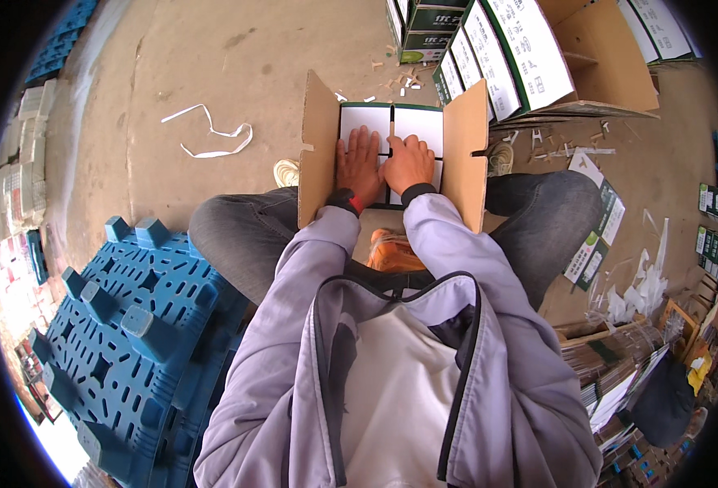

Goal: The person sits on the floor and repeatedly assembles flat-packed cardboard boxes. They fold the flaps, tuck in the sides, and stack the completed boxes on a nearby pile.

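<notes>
Between my knees stands a cardboard carton [466, 152] with two side flaps raised. White panels with dark green edges [419, 125] lie across its inside, divided by dark gaps. My left hand [360, 168] rests flat on the panels at the left, fingers spread. My right hand [409, 163] is at the middle gap, fingers curled, the thumb side by a narrow brown cardboard strip [392, 130] that stands in the gap. Whether the right hand grips the strip cannot be told. The thumbs of both hands nearly meet.
Blue plastic pallets [145, 317] lie at the left. Larger printed cartons [517, 55] stand ahead right, with cardboard scraps [405, 79] near them. A white strap [212, 133] lies on the floor. An orange object [389, 250] is below me. Flattened cardboard [615, 366] and a person in dark clothes [664, 399] are at lower right.
</notes>
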Tool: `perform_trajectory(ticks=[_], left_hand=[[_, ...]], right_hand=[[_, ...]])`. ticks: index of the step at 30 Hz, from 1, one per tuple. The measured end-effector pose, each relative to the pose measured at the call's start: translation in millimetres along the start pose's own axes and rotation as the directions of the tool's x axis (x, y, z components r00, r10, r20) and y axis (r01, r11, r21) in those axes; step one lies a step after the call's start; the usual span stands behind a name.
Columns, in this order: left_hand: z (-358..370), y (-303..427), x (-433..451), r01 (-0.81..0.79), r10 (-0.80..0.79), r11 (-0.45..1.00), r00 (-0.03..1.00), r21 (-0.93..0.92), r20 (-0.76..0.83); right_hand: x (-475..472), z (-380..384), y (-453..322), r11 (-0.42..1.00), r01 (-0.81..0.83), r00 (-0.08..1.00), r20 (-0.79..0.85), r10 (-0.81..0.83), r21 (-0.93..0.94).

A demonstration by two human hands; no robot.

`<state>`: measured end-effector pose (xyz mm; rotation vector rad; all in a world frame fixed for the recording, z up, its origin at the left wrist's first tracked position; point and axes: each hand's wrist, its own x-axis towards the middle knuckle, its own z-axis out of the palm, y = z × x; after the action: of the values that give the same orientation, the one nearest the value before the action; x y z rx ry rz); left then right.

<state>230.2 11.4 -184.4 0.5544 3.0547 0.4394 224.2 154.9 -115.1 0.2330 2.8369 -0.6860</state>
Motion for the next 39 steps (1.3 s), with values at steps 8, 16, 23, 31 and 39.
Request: perform_trajectory(ticks=[8,16,23,31,39], left_hand=[[1.3,-1.9,0.3,-0.009,0.009,1.000,0.999,0.008,-0.040],[-7.5,0.5,2.7,0.021,-0.021,0.999,1.000,-0.043,0.009],[-9.4,7.4,2.5,0.049,-0.045,0.996,0.998,-0.077,0.046],[-18.2,19.9,-11.9,0.093,-0.093,0.996,0.996,-0.014,-0.002],[-9.7,24.4,-17.4,0.119,-0.119,0.993,0.993,-0.018,0.013]], right_hand=[[33.9,13.6,-6.8,0.983,-0.182,0.975,0.129,0.182,-0.014],[50.0,22.8,-1.5,0.915,-0.284,0.958,0.117,0.261,0.285],[57.8,19.3,20.3,0.902,-0.153,0.982,-0.038,0.184,0.404],[52.8,-7.7,-11.8,0.975,-0.180,0.982,-0.034,0.186,0.133],[43.1,-9.6,3.5,0.967,-0.167,0.984,-0.022,0.175,0.194]])
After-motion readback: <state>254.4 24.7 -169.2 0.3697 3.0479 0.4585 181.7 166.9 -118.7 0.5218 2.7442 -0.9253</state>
